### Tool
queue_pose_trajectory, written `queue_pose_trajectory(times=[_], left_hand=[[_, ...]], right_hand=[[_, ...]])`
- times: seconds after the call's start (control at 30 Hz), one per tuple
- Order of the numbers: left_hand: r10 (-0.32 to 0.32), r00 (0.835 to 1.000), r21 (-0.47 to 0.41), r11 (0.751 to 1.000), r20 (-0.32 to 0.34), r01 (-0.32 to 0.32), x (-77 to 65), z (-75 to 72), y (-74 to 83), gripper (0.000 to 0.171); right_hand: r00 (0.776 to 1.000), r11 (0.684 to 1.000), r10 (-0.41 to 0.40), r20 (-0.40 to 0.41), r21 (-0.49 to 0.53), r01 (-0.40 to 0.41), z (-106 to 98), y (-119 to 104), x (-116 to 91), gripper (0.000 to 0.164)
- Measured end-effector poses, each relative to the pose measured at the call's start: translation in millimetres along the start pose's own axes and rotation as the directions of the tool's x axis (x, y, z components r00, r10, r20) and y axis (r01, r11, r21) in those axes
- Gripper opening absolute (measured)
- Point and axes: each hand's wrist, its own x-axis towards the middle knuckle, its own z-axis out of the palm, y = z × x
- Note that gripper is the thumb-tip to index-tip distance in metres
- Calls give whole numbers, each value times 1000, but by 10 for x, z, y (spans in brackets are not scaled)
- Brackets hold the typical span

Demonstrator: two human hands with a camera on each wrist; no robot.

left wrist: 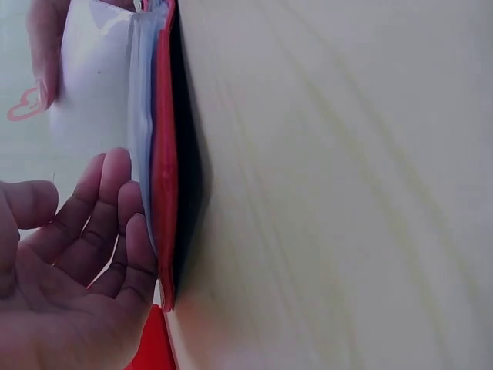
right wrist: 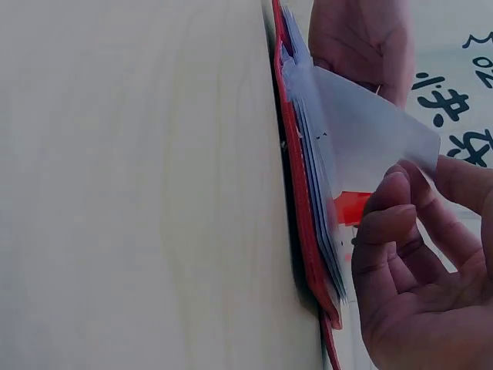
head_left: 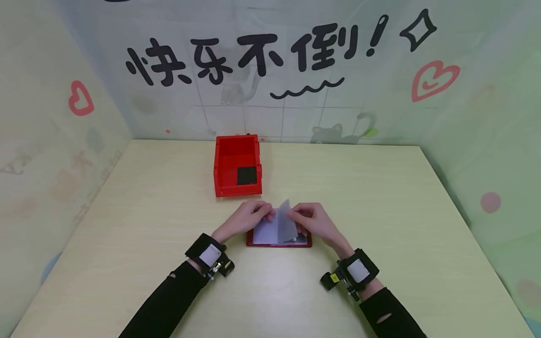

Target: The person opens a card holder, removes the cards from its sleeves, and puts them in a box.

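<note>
A red card holder point(head_left: 274, 246) lies spread on the table, with translucent plastic sleeves point(head_left: 264, 234) inside its cover. One sleeve point(right wrist: 377, 131) stands up from the middle, and my right hand point(head_left: 318, 223) pinches its outer edge between thumb and fingers. My left hand point(head_left: 252, 217) rests its fingertips on the sleeves of the left half. In the left wrist view its fingers point(left wrist: 91, 220) are loosely bent against the sleeves and the thumb is apart from them. Several more sleeves lie stacked on the right half, partly hidden under the right hand.
A red plastic box point(head_left: 216, 176) stands behind the card holder, a little to the left. Inside it is a flat dark square piece point(head_left: 247, 175). The pale wooden table point(head_left: 359, 188) meets printed wall sheets point(head_left: 177, 117) at the back and sides.
</note>
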Motion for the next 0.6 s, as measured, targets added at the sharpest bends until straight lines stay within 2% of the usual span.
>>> queue_pose_trajectory(times=[0.17,0.37,0.6], left_hand=[[-36,999,-44,998,-27,35,7,-5,27,35],[-49,998,-71,996,-41,46,12,-16,32,41],[-60,995,-41,998,-82,56,-4,-27,34,42]], right_hand=[[1000,1000,1,29,-27,0,23,-8,26,28],[999,997,19,51,-70,-16,31,-9,53,31],[997,994,17,72,-107,-9,41,-23,60,31]])
